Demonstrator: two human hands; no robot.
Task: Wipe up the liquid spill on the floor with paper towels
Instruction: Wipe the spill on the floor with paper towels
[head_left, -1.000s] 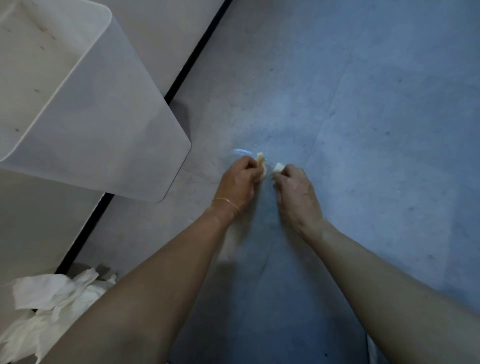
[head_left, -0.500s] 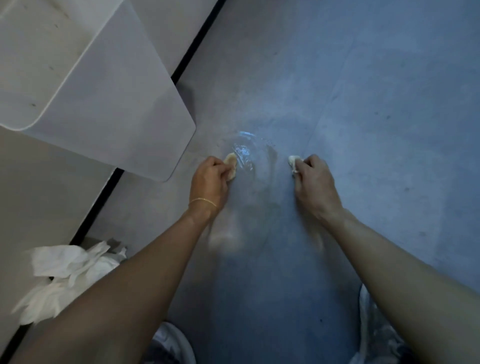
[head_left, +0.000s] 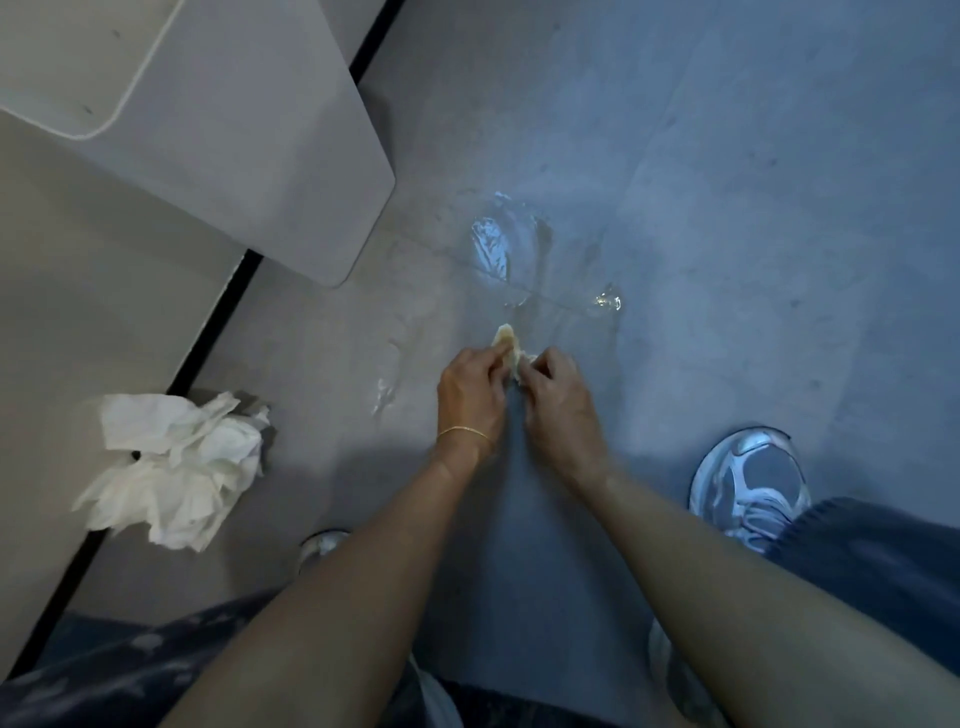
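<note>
A clear liquid spill (head_left: 498, 249) shines on the grey-blue floor, with a smaller puddle (head_left: 605, 301) to its right and a wet streak (head_left: 387, 384) to the left. My left hand (head_left: 470, 395) and my right hand (head_left: 556, 395) are side by side just below the spill, each pinching a small wet yellowish wad of paper towel (head_left: 509, 343). The two wads touch between my fingers, pressed close to the floor. Most of each wad is hidden inside my fists.
A heap of crumpled white paper towels (head_left: 176, 467) lies on the floor at the left by a black floor strip (head_left: 218, 332). A white bin (head_left: 249, 156) stands at the upper left. My shoes (head_left: 750, 483) are at the lower right.
My hands were together, spread apart across the spill, then came together again nearer to me. The view has pulled back, so the spill now lies beyond my hands.
</note>
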